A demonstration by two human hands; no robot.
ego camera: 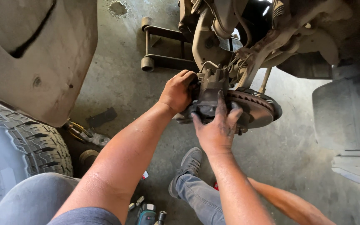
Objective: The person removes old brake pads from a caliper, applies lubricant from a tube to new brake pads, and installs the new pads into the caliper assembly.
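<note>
A dirty grey brake caliper (210, 85) sits over the edge of a rusty brake disc (256, 110) on a vehicle's exposed wheel hub. My left hand (178, 91) wraps around the caliper's left side, fingers curled behind it. My right hand (216, 127), smeared with grease, presses on the caliper's front from below, its fingers spread upward across the caliper and the disc edge. Suspension arms and hoses (246, 50) rise behind the caliper.
A removed tyre (19, 146) lies at the left under a dusty fender panel (42, 54). A floor jack frame (163, 46) stands behind the hub. Sockets and a teal power tool (147, 213) lie on the concrete by my knee and grey shoe (188, 164). Another fender is right.
</note>
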